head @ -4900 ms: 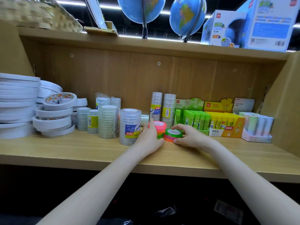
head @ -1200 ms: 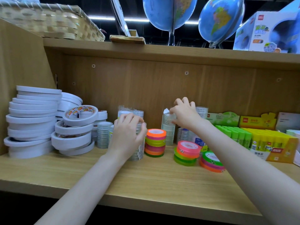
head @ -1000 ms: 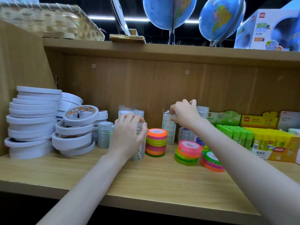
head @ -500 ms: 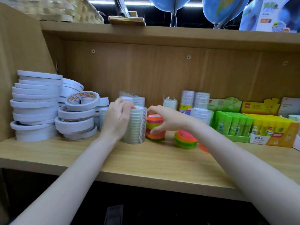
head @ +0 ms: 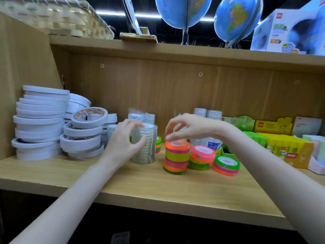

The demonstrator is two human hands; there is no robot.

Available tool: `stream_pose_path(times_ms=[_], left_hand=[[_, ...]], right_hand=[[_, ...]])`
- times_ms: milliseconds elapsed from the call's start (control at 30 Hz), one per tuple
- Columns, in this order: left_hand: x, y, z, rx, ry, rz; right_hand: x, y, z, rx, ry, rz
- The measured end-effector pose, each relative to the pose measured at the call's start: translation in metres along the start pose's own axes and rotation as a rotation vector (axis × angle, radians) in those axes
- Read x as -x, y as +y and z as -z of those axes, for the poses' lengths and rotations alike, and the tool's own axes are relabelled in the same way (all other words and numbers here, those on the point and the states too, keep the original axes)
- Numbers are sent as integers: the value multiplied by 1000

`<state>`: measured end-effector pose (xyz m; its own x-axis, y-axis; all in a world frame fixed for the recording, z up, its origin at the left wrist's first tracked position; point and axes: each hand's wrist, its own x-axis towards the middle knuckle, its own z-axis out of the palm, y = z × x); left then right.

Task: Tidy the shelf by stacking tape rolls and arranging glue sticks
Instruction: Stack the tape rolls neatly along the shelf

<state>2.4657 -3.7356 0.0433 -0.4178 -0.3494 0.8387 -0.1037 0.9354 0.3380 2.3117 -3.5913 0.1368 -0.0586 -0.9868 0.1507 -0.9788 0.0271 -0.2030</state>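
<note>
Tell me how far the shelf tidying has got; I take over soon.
Done: the white tape rolls at the left sit stacked. In hand: the left hand grips the clear tape stack; the right hand hovers over the tallest neon tape stack. Left: two shorter neon piles to merge, and the green and yellow glue sticks, untouched.

Light falls from strip lamps [head: 112,13] overhead, behind the globes [head: 182,11], and they burn white against a dark ceiling. The upper board throws a soft shadow over the back panel of my shelf [head: 158,184], while its front edge is bright and evenly lit. Below that edge all goes nearly black. My left hand [head: 123,141] and right hand [head: 191,127] are a little smeared, as is the wicker basket [head: 58,16] at the top left corner. The wide lens bends the shelf boards and stretches my forearms toward the lower corners. The clear tape stack [head: 146,147] shows faint sheen.
</note>
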Motion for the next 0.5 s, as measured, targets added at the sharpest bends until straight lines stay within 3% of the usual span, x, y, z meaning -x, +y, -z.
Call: stream_pose_path(times_ms=[100, 233, 367, 500], left_hand=[[-1, -1, 1, -5, -16, -4], [-1, 0, 4, 21, -5, -30], [-4, -3, 17, 90, 90, 25], [0, -25, 33, -88, 173, 115]], right_hand=[[-29, 6, 6, 33, 165, 6], [-67, 9, 2, -45, 223, 76], [-94, -2, 2, -143, 160, 142], [-117, -12, -5, -167, 54, 84]])
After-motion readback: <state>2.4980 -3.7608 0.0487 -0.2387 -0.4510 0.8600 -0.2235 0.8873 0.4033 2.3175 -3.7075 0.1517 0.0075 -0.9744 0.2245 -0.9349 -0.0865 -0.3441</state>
